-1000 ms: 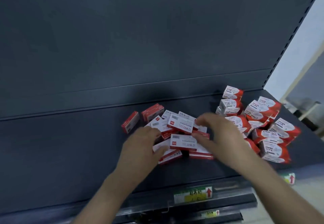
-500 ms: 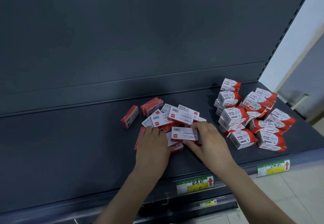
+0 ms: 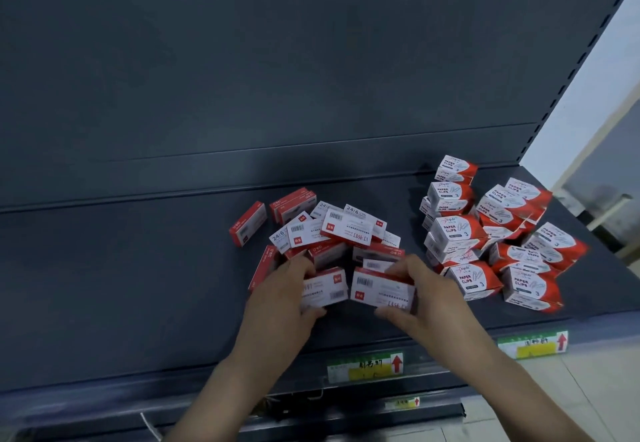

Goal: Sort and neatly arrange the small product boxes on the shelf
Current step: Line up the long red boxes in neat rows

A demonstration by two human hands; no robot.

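Head view, looking down at a dark grey shelf with a plain back panel behind it. Two bare forearms reach in from the bottom of the picture.

The left hand grips a flat box, red and white with a barcode, with the thumb under its near edge and the fingers curled over its far left corner. The right hand pinches a second flat box in much the same way, thumb below and fingers over the top. The two boxes sit side by side, almost touching, near the middle of the shelf's front edge. It cannot be told whether they rest on the shelf or are lifted just off it.

Behind them a heap of flat boxes, some marked 24/6, lies jumbled at mid-shelf, with a lone red box just beside its left. Toward the shelf's right end, paper clip boxes lie in a separate loose pile. A price label sits on the front rail.

Half a second ago both hands lay over the front of the heap, and only the right one held a box. Now each hand has one, drawn out toward the front edge. A second ago both hands were reaching across the heap's top. This looks like the start of pairing like boxes into a row, with nearly all the tidying still ahead. The paper clip pile looks undisturbed.
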